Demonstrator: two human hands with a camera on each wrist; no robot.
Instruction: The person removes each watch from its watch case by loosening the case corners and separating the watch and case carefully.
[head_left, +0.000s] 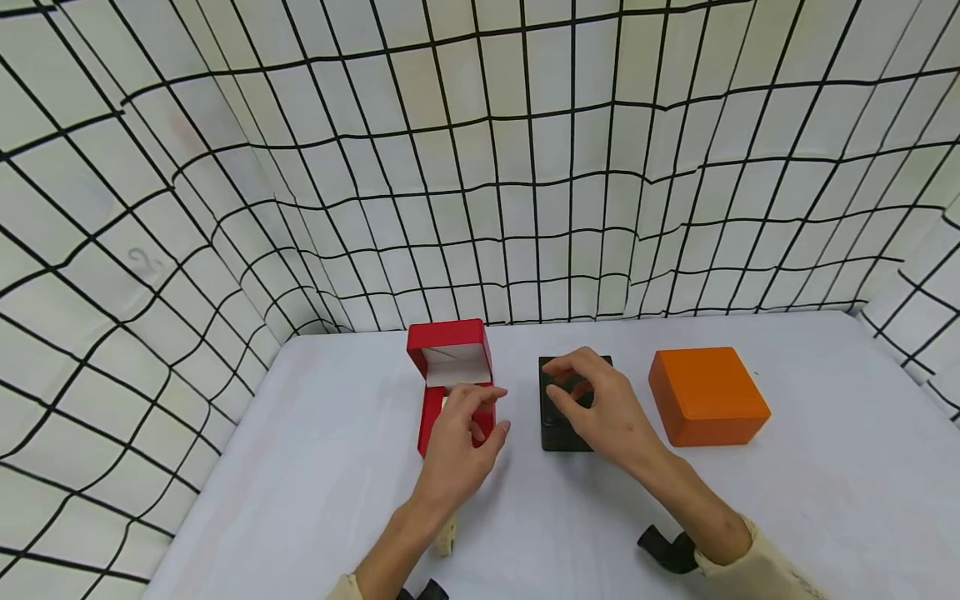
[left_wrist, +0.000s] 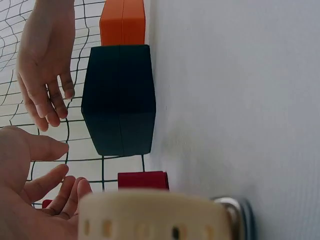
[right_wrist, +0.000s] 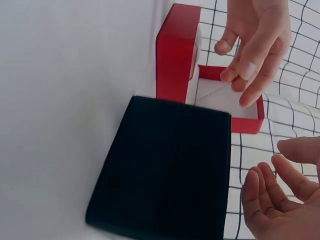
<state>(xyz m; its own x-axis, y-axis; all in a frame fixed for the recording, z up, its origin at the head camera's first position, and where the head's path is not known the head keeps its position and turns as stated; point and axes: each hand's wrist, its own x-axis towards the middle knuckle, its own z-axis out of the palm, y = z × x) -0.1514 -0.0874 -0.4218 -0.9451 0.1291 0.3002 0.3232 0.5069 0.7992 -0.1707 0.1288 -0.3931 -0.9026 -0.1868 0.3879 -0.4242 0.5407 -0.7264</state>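
My left hand point(head_left: 457, 437) hovers over an open red hinged box point(head_left: 447, 333) with a white-lined lid; the fingers are loosely bent and hold nothing. A closed black box point(head_left: 564, 435) lies under my right hand point(head_left: 600, 408), whose fingers are also loosely bent with nothing between them. In the left wrist view, the fingers of both hands are apart from the black box point(left_wrist: 120, 100). Next to my left forearm is a cream strap point(head_left: 446, 537); close to the left wrist camera it shows holes and a silver rounded case, like a watch point(left_wrist: 155, 215).
To the right of the black box sits a closed orange box point(head_left: 708, 396). All stand on a white-covered table point(head_left: 315, 467). White walls with a black grid point(head_left: 495, 183) rise behind and at both sides. A black camera mount point(head_left: 666, 550) is at my right wrist.
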